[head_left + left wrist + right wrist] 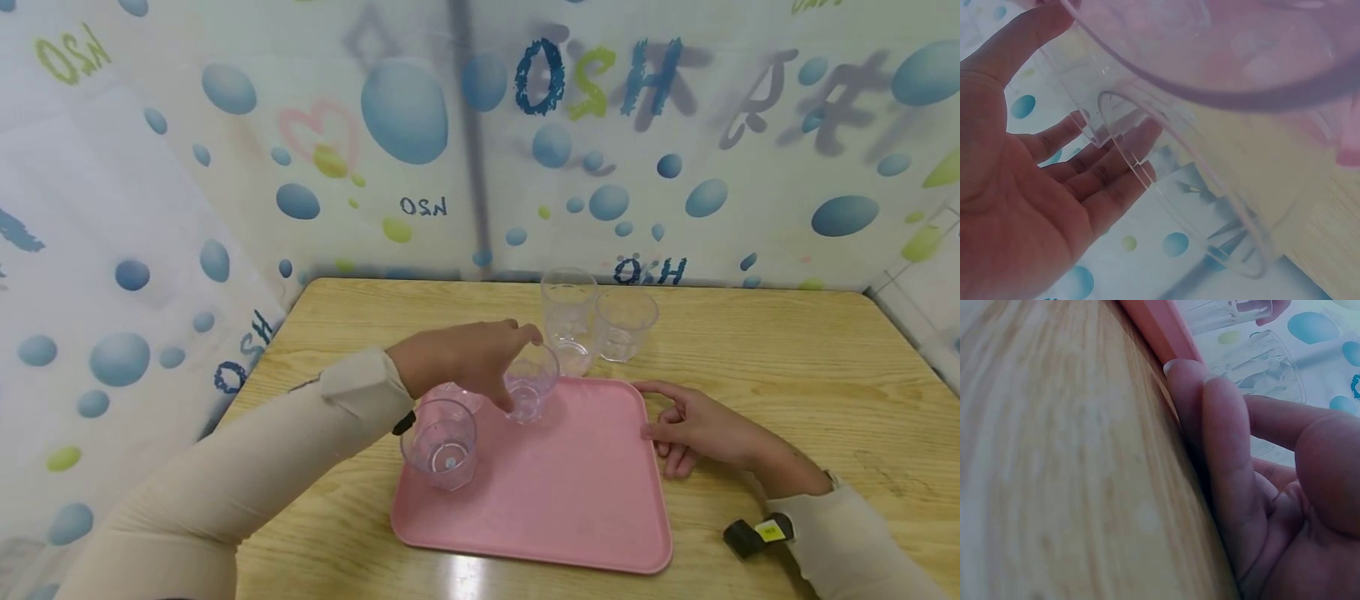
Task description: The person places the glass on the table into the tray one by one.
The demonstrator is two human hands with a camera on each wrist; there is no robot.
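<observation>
Clear cups (441, 442) on pink tray (570, 500)

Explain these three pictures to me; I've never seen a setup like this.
No machine here: this is a person working bare-handed. The wide picture comes from a camera worn on the head, the others from one on each wrist. A pink tray lies on a wooden table, with clear cups on it and beyond it. The left hand is around one cup near the tray's far edge; whether it grips it, I cannot tell. The right hand touches the tray's right edge.
</observation>
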